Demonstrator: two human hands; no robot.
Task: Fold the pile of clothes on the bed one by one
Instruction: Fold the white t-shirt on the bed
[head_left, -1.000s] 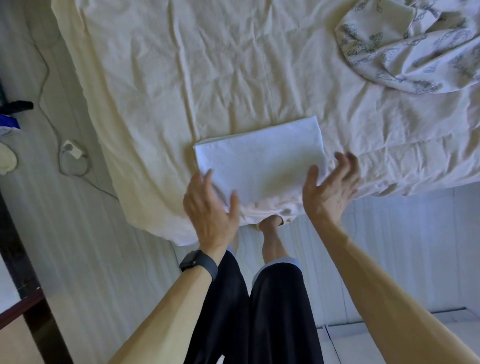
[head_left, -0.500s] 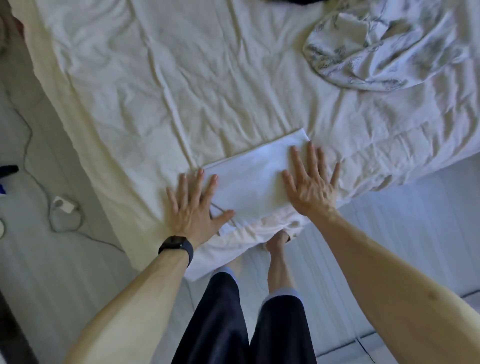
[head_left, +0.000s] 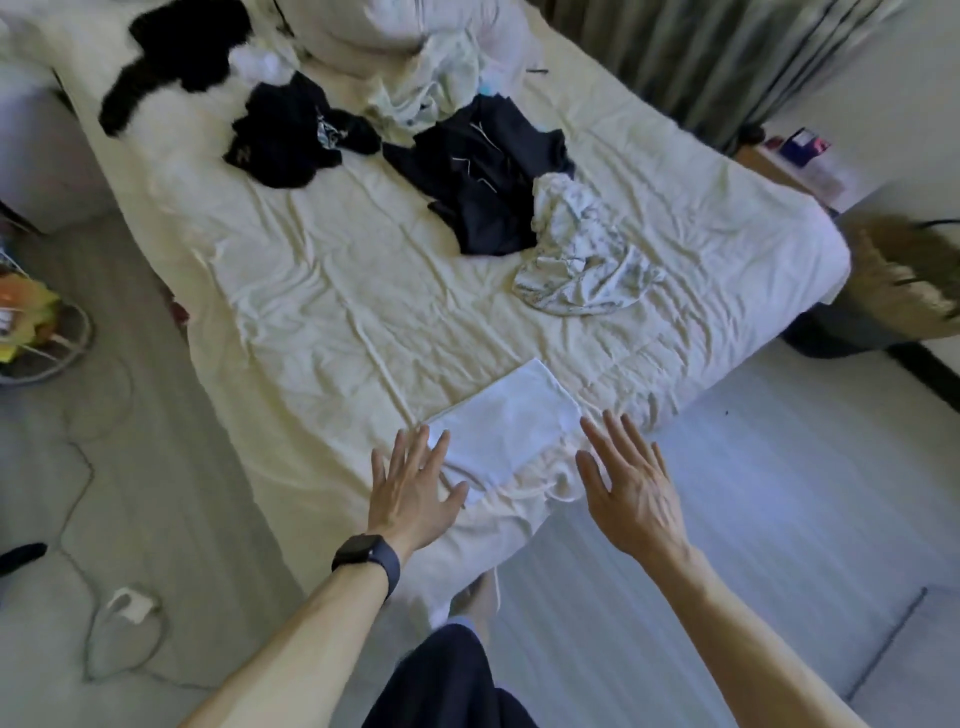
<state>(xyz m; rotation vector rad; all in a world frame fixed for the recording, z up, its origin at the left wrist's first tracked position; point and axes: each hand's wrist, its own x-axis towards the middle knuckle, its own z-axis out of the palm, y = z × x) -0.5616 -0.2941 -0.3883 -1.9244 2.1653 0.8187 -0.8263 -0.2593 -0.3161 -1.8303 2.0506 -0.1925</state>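
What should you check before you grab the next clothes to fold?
1. Folded white cloth rectangle lies flat near the bed's edge: ok.
2. Left hand holds nothing, fingers straight: ok.
3. Right hand holds nothing, fingers straight: ok.
4. Crumpled white patterned garment is the nearest unfolded piece: ok.
5. Whether it is tangled with the dark navy garment beside it: cannot tell.
6. Bare stretch of wrinkled cream bed sheet for folding on: ok.

The bed sheet is a pale cream, the folded cloth plain white. There's a dark navy garment with thin white piping, a white garment printed in grey, and a black garment. The wristwatch is black, too.
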